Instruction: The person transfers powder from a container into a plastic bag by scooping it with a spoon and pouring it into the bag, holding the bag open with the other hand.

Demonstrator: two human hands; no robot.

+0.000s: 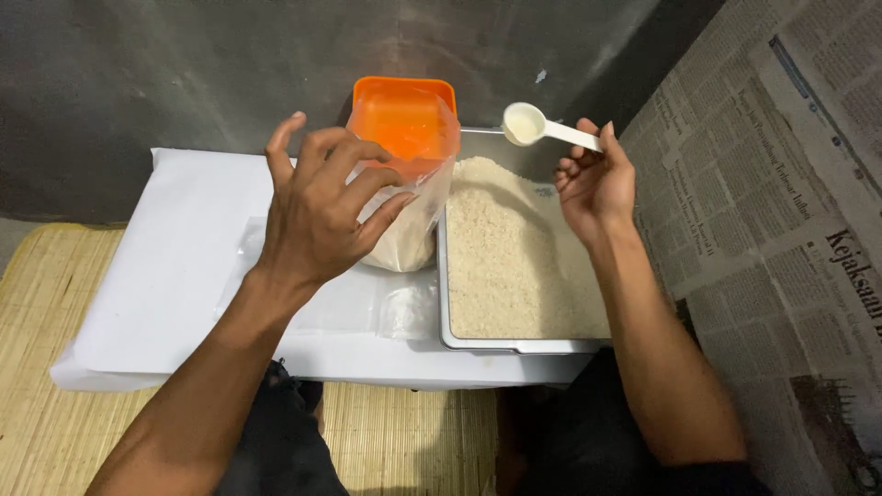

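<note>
The clear plastic bag (411, 216) standing on the white paper-covered worktop (175, 276) is partly filled with white rice grains, the fill reaching roughly the lower third of the bag as far as the film lets one judge. An orange plastic square funnel or cup (404, 115) sits in its mouth. The shallow metal tray of loose white rice (514, 266) just beside the bag, to its right, remains well stocked, so by my judgement the filling is under way and not near finished. The right hand (597, 184) holds the small white plastic measuring scoop (542, 129) above the far end of the tray, fingers closed on its handle; the bowl looks empty, or nearly so (it is pale on pale, hard to settle). The left hand (317, 207) is at the near side of the bag, fingers spread and curled, apparently steadying the film; whether they actually pinch it cannot be told, since the back of the hand covers the contact. More flat clear plastic bags (404, 308) lie on the worktop in front, their number not readable. The bag's left edge is hidden by the left hand, and the tray's near right corner by the right forearm.
</note>
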